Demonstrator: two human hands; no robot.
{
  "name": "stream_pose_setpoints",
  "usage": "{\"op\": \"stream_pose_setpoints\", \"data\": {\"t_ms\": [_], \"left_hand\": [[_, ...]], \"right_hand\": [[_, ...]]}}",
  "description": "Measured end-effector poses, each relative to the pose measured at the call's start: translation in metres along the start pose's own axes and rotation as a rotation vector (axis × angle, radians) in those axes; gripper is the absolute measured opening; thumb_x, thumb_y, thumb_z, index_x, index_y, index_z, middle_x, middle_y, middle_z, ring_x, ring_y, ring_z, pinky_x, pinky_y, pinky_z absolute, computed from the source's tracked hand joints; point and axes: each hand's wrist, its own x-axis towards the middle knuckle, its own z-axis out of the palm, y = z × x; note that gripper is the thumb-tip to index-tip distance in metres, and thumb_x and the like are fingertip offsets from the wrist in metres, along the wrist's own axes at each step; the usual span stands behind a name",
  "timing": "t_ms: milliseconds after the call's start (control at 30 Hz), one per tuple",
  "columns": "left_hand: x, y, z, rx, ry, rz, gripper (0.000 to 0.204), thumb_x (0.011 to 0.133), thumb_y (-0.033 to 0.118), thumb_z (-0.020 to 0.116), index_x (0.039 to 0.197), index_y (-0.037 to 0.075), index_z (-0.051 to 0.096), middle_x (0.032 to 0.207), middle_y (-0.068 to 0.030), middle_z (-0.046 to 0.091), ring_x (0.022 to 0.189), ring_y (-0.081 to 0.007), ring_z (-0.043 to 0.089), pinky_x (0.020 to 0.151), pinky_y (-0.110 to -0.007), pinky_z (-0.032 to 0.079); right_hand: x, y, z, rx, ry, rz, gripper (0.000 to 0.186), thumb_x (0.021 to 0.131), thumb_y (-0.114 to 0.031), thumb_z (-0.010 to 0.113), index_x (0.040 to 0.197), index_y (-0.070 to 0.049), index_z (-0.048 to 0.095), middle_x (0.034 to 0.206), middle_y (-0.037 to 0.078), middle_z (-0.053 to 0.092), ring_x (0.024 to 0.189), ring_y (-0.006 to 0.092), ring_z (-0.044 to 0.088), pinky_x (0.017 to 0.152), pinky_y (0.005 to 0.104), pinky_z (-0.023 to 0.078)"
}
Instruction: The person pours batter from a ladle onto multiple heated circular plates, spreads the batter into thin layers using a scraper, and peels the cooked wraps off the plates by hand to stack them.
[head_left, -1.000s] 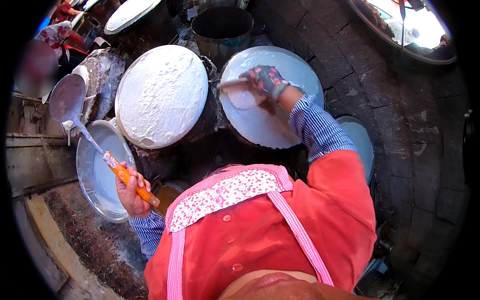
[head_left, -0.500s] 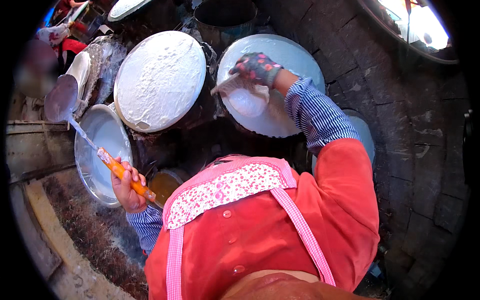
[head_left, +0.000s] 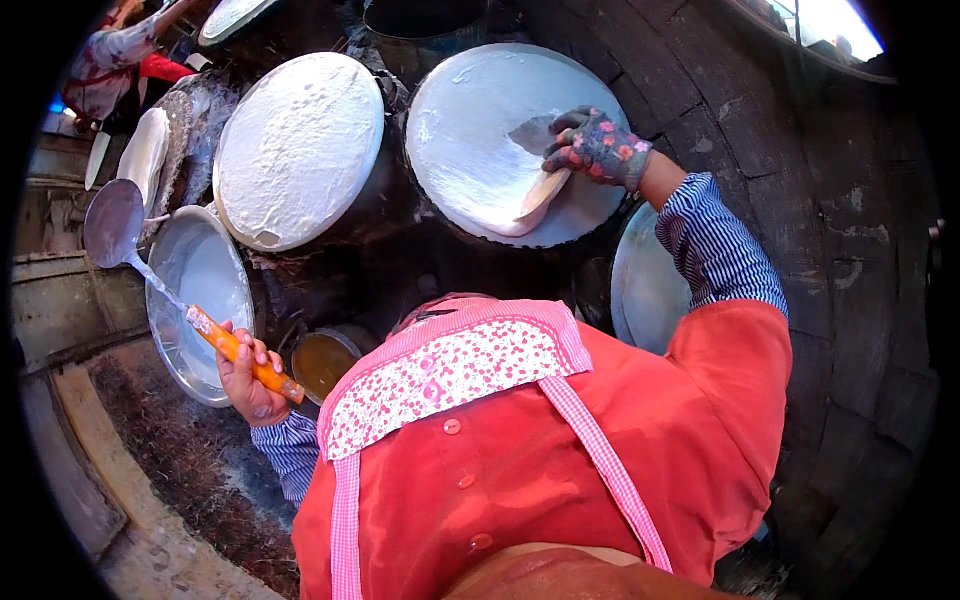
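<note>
My left hand is bare and wrapped round the orange handle of a ladle. The ladle's empty-looking metal bowl is raised beside a wide metal basin of whitish liquid. Over a round griddle coated in white batter, my right hand, in a dark flowered glove, grips a wooden spreader. The spreader's lower edge meets the batter near the griddle's front, where a thicker white ridge gathers. A dark bare-looking patch shows just behind my fingers.
Left of that griddle stands another, covered by a rough white layer. A small pot of yellowish liquid is near my waist. A pale round pan is under my right arm. At the far left, a person stands beside more griddles.
My right hand has swept the spreader rightward and nearer across the griddle, its blade turning. The batter is spread differently there. My left hand still holds the ladle in nearly the same place.
</note>
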Motion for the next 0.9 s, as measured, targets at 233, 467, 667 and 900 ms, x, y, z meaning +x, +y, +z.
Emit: {"op": "stream_pose_setpoints", "data": {"t_ms": [233,467,667,900], "left_hand": [[-0.004,-0.002,-0.002,-0.016,-0.049,-0.055,0.038,0.083,0.002,0.049,0.119,0.003,0.037,0.088,-0.0062,0.047,0.062,-0.0091,0.046,0.048,-0.022,0.045],[0.03,-0.005,0.007,-0.035,-0.181,-0.123,0.037,0.083,0.002,0.049,0.118,0.003,0.037,0.087,-0.0059,0.046,0.062,-0.0089,0.047,0.047,-0.022,0.046],[0.035,-0.007,0.003,-0.008,-0.231,-0.19,0.038,0.081,0.004,0.054,0.115,0.004,0.038,0.085,-0.0048,0.047,0.059,-0.0085,0.047,0.046,-0.021,0.044],[0.026,-0.016,0.019,0.028,-0.237,-0.255,0.039,0.08,0.005,0.055,0.115,0.003,0.038,0.083,-0.0043,0.047,0.057,-0.0081,0.047,0.044,-0.02,0.043]], "right_hand": [[-0.052,-0.015,-0.028,0.483,0.147,0.77,0.02,0.08,-0.021,0.053,0.094,-0.009,0.062,0.092,0.011,0.059,0.083,0.0292,0.057,0.068,0.0351,0.047],[0.05,-0.136,0.073,0.47,0.307,1.025,0.037,0.075,-0.039,0.053,0.088,-0.005,0.056,0.084,0.02,0.058,0.081,0.0351,0.056,0.07,0.0424,0.045],[0.032,-0.125,0.07,0.251,0.332,1.193,0.042,0.073,-0.041,0.053,0.093,-0.003,0.056,0.086,0.018,0.06,0.08,0.0338,0.058,0.07,0.0414,0.046],[0.023,-0.128,0.052,0.386,0.243,1.174,0.039,0.074,-0.039,0.053,0.091,-0.005,0.057,0.091,0.02,0.058,0.085,0.0343,0.057,0.073,0.0436,0.044]]}}
